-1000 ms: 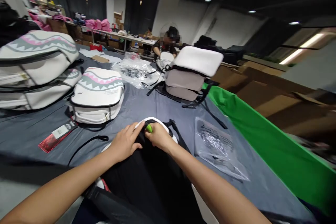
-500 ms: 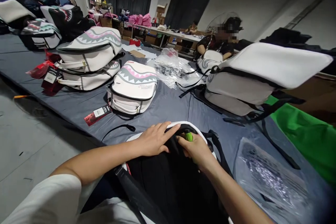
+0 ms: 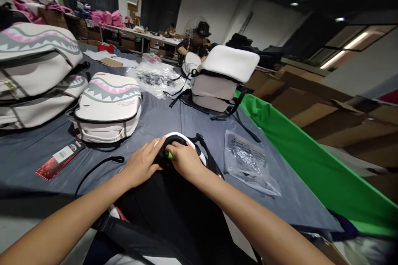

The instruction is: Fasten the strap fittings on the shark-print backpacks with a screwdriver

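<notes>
A black-backed backpack point(image 3: 174, 209) with white edging lies in front of me, its back panel and straps facing up. My right hand point(image 3: 187, 161) is closed around a small green tool point(image 3: 170, 155) at the top end of the backpack. Only a short green piece shows between the fingers, so its kind is unclear. Flat against the backpack's upper left edge rests my left hand point(image 3: 141, 165), fingers stretched out and thumb apart. Just beyond stands a white backpack point(image 3: 108, 105) with a pink and grey toothed pattern. Its red and black hang tag point(image 3: 60, 159) lies on the table.
Stacked white backpacks point(image 3: 37, 66) stand at the left. Farther back, another white backpack stack point(image 3: 214, 85) sits near a person point(image 3: 197, 41). A clear plastic bag point(image 3: 248, 161) lies on the grey tablecloth point(image 3: 161, 120). Green cloth point(image 3: 298, 153) and cardboard boxes point(image 3: 311, 103) line the right side.
My view has swung to the right, so the scene shifts left. Both hands stay at the backpack's top; my right hand has turned further over the green tool, hiding more of it.
</notes>
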`<state>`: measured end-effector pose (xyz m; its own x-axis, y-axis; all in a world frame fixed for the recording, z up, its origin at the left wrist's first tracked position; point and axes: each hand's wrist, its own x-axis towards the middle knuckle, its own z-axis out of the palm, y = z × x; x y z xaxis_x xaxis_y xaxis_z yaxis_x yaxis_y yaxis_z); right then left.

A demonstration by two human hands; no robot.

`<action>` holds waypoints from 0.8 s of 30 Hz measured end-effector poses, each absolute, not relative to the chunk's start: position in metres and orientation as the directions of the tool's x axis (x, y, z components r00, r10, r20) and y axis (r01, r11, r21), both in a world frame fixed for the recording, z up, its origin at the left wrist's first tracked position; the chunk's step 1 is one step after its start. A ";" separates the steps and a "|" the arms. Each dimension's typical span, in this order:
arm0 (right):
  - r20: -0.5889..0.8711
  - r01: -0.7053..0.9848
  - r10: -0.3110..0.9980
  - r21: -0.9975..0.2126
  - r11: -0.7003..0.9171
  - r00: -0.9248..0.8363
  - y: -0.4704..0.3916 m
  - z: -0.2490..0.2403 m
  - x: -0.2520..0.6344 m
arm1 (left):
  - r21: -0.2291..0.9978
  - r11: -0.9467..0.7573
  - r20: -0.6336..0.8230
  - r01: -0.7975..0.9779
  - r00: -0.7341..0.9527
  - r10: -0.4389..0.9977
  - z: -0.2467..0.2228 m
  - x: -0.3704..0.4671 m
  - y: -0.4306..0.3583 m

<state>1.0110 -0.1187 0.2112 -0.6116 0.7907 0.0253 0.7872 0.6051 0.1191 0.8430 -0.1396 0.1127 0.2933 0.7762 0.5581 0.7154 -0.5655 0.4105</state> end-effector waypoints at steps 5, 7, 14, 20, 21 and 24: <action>0.027 0.696 0.701 0.153 0.701 -0.712 -0.122 0.218 1.016 | 0.485 -0.446 0.468 0.752 0.207 0.859 0.120 0.838 -0.138; -0.053 0.670 0.686 0.174 0.722 -0.725 -0.125 0.225 1.029 | 0.492 -0.284 0.315 0.823 0.136 0.939 0.128 0.836 -0.135; -0.210 0.823 0.899 0.363 0.437 -0.385 -0.168 0.234 1.103 | 0.693 -0.197 0.123 0.693 0.156 0.980 0.137 0.840 -0.118; -0.449 0.924 0.882 -0.380 -0.045 -0.142 -0.222 0.196 1.162 | 0.851 -0.233 0.086 0.470 0.313 0.946 0.148 0.845 -0.126; -0.560 0.879 0.821 -0.441 -0.181 -0.112 -0.232 0.190 1.170 | 0.825 -0.267 0.123 0.499 0.304 0.945 0.160 0.849 -0.137; -0.607 0.775 0.791 -0.536 -0.335 -0.077 -0.259 0.188 1.187 | 0.693 -0.430 0.278 0.578 0.336 0.900 0.215 0.860 -0.179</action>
